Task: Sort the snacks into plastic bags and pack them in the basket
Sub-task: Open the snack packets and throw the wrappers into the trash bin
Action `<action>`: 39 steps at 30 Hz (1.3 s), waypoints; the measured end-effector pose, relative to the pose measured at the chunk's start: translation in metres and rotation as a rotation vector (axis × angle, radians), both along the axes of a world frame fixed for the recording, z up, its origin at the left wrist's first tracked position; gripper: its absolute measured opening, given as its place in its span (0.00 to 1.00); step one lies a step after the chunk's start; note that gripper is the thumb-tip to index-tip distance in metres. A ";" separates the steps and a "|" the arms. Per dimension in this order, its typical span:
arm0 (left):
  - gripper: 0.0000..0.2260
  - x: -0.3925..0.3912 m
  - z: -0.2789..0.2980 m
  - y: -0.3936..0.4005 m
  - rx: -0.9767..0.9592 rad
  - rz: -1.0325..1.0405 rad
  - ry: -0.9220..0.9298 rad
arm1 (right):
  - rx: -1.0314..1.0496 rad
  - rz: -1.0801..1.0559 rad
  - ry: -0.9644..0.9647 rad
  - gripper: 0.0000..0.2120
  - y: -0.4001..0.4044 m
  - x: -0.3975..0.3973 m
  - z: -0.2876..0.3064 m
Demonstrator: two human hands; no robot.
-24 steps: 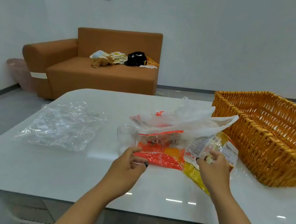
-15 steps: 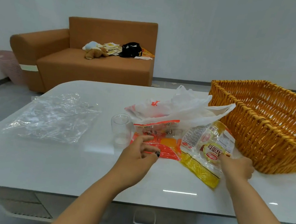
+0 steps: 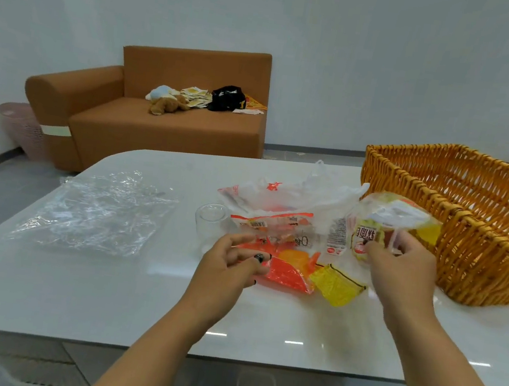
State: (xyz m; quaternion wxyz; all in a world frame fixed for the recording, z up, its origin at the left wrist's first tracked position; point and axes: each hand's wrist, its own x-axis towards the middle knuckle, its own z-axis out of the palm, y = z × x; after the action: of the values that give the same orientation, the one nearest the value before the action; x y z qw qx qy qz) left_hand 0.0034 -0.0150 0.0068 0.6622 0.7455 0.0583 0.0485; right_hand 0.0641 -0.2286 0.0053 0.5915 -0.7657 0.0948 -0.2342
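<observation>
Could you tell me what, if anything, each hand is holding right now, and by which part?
The right hand pinches the yellow snack packet by its lower near edge, lifted. The left hand holds nothing.

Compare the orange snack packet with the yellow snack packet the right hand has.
The orange snack packet lies flat on the table; the yellow snack packet is lifted off it, pinched by the right hand. The left hand hovers at the orange one; whether it touches is unclear. Orange sits mid-table; yellow is beside the basket. Both are printed plastic wrappers.
</observation>
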 end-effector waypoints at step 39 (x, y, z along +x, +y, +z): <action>0.14 -0.008 0.002 0.082 -0.190 -0.087 0.086 | 0.012 0.733 0.502 0.10 0.039 -0.020 0.023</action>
State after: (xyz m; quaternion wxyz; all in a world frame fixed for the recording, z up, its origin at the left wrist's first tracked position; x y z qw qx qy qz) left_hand -0.0045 0.0672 0.0084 0.7281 0.6827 0.0588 -0.0182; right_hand 0.0440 -0.1892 0.0288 0.5986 -0.7785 -0.0408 0.1845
